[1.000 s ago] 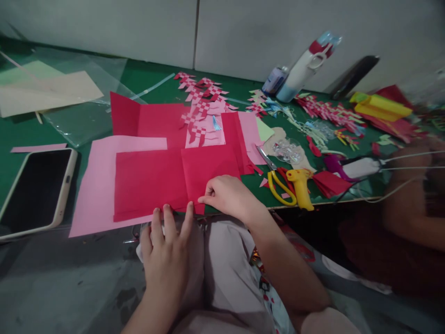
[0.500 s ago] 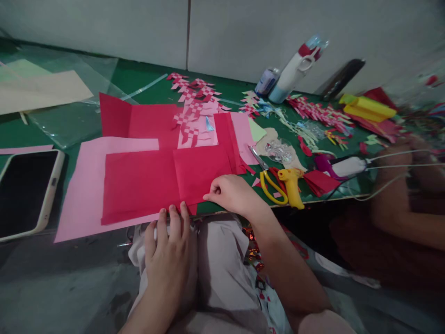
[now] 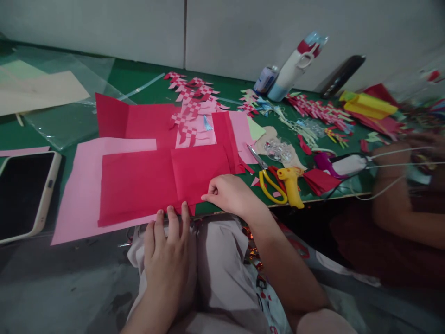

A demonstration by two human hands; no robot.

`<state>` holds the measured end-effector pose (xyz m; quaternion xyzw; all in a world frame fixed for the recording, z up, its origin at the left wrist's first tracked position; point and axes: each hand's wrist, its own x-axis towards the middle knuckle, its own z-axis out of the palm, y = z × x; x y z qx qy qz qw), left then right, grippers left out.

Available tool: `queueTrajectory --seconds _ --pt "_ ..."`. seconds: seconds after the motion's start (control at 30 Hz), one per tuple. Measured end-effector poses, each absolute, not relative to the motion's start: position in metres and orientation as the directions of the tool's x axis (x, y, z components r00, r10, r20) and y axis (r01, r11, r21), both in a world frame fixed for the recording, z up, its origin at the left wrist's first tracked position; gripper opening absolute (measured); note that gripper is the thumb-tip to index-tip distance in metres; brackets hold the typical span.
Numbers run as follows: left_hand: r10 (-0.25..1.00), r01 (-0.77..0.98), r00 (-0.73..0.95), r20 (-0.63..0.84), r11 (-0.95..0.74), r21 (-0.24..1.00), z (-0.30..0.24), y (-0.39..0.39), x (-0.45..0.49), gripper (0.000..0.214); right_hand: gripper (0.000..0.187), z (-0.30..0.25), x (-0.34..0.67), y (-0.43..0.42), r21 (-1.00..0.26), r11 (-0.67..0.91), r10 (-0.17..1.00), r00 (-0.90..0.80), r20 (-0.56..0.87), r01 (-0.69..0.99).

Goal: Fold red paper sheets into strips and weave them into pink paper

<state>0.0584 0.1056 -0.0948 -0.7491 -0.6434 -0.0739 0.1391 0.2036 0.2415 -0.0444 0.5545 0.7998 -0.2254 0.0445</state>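
Folded red paper (image 3: 139,183) lies at the near edge of the counter (image 3: 146,69), a vertical crease right of its middle. It covers part of the pink sheet (image 3: 76,190), whose remaining outline underneath cannot be traced.

Left hand (image 3: 168,250): released, fingers extended, fingertips at the near edge of the red paper; palm side hidden, pressure not readable. Right hand (image 3: 225,195): fingers curled, thumb and forefinger at the paper's near edge, right of the left hand. Cannot tell whether paper is grasped between them; the other fingertips are tucked out of sight.

Far side: a second red sheet (image 3: 149,119), its near part hidden by the pink sheet and folded paper. Checked pink-and-red woven strips (image 3: 194,102) overlap; count uncertain.

Right of the paper: scissors (image 3: 262,162) just beside a yellow glue gun (image 3: 291,185); the boundary between the scissors' red handle part and the gun is unclear.

Left: phone (image 3: 24,190), cut off by the frame, screen dark. Far left: clear plastic (image 3: 69,116), its outline faint.

Far right: a co-worker's arm (image 3: 391,199), hand blurred, its contact indistinct.
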Motion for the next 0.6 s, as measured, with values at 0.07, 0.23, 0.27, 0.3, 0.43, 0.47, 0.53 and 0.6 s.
queueTrajectory --seconds 0.07,0.23,0.27,0.3,0.43,0.47,0.53,0.6 --pt "0.937 0.982 0.170 0.306 -0.134 -0.135 -0.095 0.106 0.059 0.050 0.025 -0.042 0.202 0.241 -0.298 0.277 0.866 -0.372 -0.334 0.913" --pt "0.936 0.979 0.173 0.307 -0.130 -0.154 -0.092 0.107 0.062 0.050 0.025 -0.041 0.201 0.241 -0.282 0.280 0.872 -0.366 -0.326 0.918" --pt "0.937 0.980 0.171 0.303 -0.129 -0.155 -0.091 0.108 0.063 0.050 0.025 -0.041 0.201 0.240 -0.279 0.280 0.873 -0.365 -0.324 0.919" --pt "0.940 0.981 0.165 0.299 -0.124 -0.152 -0.090 0.108 0.064 0.050 0.025 -0.041 0.201 0.240 -0.274 0.280 0.873 -0.362 -0.325 0.920" --pt "0.951 0.986 0.130 0.279 -0.096 -0.133 -0.086 0.110 0.068 0.048 0.023 -0.039 0.199 0.241 -0.256 0.273 0.871 -0.351 -0.343 0.928" --pt "0.953 0.986 0.129 0.273 -0.094 -0.137 -0.085 0.110 0.070 0.049 0.023 -0.038 0.199 0.241 -0.254 0.273 0.869 -0.351 -0.350 0.928" --pt "0.957 0.984 0.130 0.261 -0.092 -0.153 -0.087 0.110 0.072 0.052 0.023 -0.037 0.199 0.241 -0.251 0.275 0.863 -0.354 -0.361 0.928" --pt "0.959 0.983 0.132 0.252 -0.094 -0.158 -0.089 0.109 0.074 0.056 0.022 -0.036 0.198 0.241 -0.245 0.276 0.862 -0.352 -0.365 0.929"
